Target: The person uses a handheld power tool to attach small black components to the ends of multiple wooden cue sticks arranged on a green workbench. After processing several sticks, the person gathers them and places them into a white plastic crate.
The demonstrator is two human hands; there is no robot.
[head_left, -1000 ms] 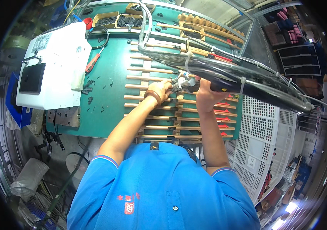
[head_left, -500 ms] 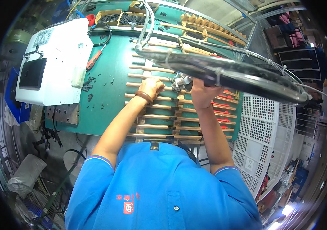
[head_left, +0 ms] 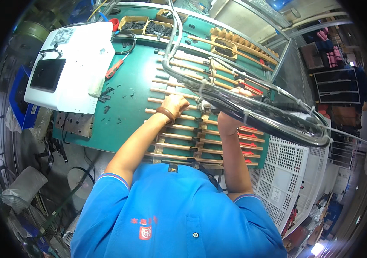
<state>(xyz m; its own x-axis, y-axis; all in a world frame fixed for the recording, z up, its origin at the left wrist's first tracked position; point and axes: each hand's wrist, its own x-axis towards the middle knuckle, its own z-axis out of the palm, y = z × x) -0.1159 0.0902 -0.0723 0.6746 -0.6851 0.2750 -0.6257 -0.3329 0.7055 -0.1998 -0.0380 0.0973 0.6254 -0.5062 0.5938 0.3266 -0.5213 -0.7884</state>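
Several tan rods lie in parallel rows across slotted supports on a green table. Dark small pieces sit along them, and red parts are near their right ends. My left hand is closed, its fingers curled on one rod. To its right, my right hand grips a tool with a metal nose, close over the rods. A thick bundle of black and clear hoses crosses in front and hides most of the tool and part of that hand.
A white machine stands at the left, with a red-handled screwdriver beside it. Small black parts lie scattered on the green table. Trays of black pieces are at the back. White perforated crates stand at the right.
The hose bundle has swung lower and hides more of the tool. My right hand has dropped slightly nearer to me. The left hand stays on the rods; the whole view has shifted a little.
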